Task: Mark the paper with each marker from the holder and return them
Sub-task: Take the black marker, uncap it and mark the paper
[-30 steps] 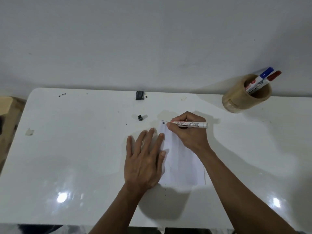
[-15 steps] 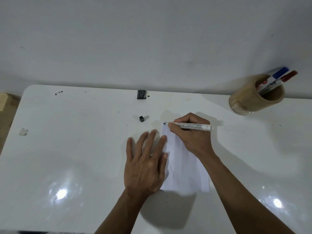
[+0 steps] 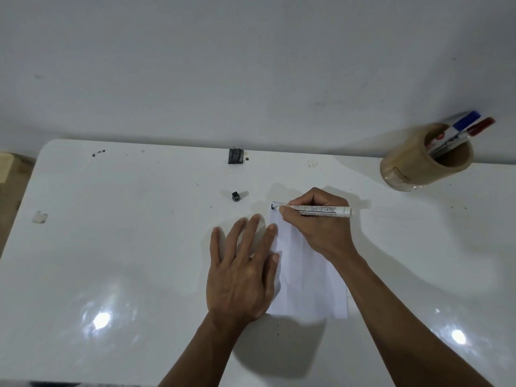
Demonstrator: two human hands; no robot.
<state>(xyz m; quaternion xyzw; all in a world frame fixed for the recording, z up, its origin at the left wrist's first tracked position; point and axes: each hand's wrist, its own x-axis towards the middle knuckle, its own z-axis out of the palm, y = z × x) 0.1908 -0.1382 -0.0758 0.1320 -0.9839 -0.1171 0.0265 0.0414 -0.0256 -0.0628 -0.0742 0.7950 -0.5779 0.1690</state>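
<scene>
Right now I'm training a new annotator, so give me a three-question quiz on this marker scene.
1. True or false: the left hand lies flat at the paper's edge.
2. How many markers stand in the holder?
3. The right hand's marker tip touches the paper's: A) far left corner B) near right corner C) middle.

Key: 1 true; 2 two; 3 A.

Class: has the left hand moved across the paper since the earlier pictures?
No. The left hand lies flat on the paper's left edge as before, at the same offset from the small black cap; only the camera has shifted.
</scene>
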